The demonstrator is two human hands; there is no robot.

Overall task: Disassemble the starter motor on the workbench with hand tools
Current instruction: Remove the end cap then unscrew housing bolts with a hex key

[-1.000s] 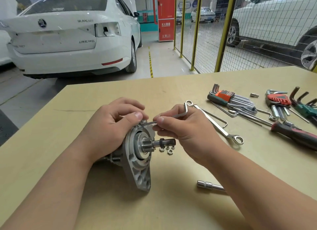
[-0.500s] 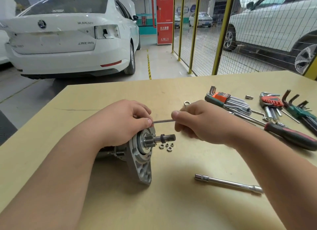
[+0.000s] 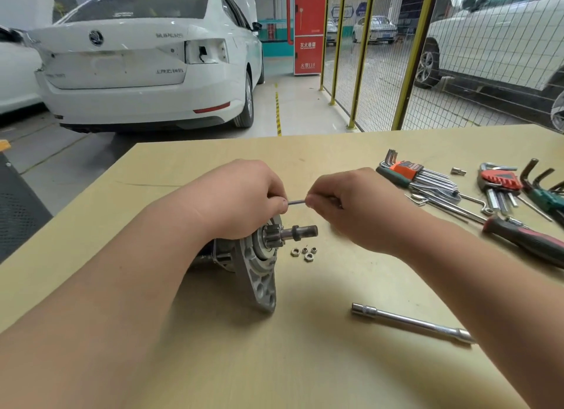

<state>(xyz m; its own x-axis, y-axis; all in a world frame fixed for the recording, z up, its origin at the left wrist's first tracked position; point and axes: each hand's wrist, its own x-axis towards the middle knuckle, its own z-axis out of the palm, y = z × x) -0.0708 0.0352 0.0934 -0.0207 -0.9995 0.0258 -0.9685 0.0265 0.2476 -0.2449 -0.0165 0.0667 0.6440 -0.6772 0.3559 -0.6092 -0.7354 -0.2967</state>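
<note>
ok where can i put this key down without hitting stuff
For the key, bare bench lies near you, between the motor flange and the extension bar, and along the far edge beyond the motor. Left of the left hand is bare too. Crowded: the right side, with hex key sets and screwdriver, and the nuts beside the shaft.

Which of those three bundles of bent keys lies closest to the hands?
The orange-holder set; the red set and green set lie farther right.
</note>
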